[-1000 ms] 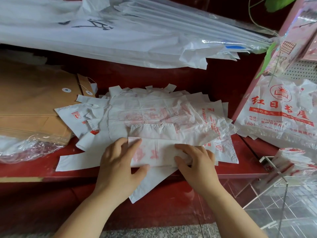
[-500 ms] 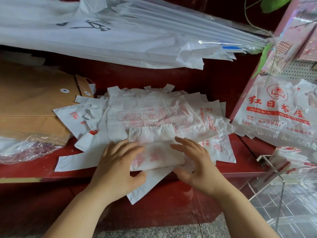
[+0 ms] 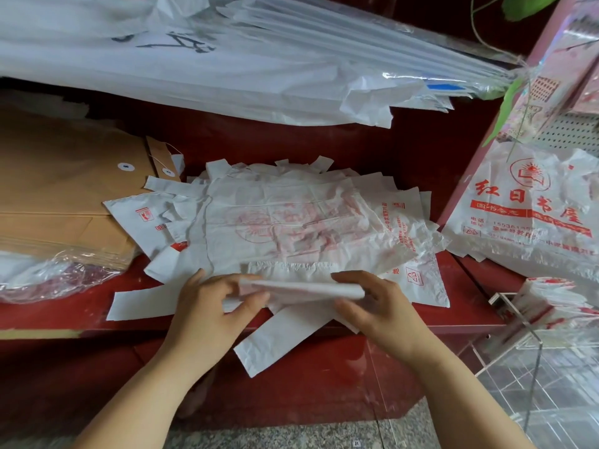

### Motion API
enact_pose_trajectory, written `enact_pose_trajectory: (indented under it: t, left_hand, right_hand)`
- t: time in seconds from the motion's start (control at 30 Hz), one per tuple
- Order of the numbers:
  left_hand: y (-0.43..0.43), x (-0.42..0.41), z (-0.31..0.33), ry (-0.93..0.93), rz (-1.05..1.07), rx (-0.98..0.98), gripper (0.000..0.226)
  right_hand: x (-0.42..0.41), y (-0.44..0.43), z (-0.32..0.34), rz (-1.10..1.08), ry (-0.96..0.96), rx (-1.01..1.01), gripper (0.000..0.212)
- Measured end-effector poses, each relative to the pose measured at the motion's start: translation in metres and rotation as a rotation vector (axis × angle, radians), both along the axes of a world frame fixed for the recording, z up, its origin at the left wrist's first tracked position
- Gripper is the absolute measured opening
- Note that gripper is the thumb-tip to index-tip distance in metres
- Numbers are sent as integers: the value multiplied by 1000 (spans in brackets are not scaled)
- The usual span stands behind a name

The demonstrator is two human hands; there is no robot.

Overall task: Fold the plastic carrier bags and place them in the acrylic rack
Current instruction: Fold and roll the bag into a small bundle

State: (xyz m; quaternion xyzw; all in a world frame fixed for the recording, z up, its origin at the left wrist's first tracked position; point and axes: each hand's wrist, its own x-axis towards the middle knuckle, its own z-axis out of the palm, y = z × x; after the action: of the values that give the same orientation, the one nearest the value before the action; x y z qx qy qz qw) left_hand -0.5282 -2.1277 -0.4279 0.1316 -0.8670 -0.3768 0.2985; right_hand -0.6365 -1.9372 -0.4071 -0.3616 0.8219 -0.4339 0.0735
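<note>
The left hand is pinching the left end of a narrow, folded white plastic carrier bag with faint red print, thumb on the near side and fingers curled behind. The right hand is gripping the other end the same way. A moment ago both palms were pressing this bag flat on the heap. Now it is rising off it as a tight strip between the fingertips, so the folding looks done and the carry to the rack is probably next.

Just beyond the fingers, the loose pile of flat white printed bags is lying on the dark red counter. Off to the right of the right fingers, the clear acrylic rack is standing with a few folded bags already in it. Far to the left, brown paper envelopes are lying stacked.
</note>
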Motion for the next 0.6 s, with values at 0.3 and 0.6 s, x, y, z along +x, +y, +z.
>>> enact_pose_trajectory:
  t: [0.3,0.6]
  left_hand:
    - [11,-15,0,-86,265,-271,55]
    - [-3,-5,-13,-65,-27,-539,55]
  right_hand:
    - [4,-23,-14,-373,192,26,41]
    - [9,-20,-17,-318,494,331,71]
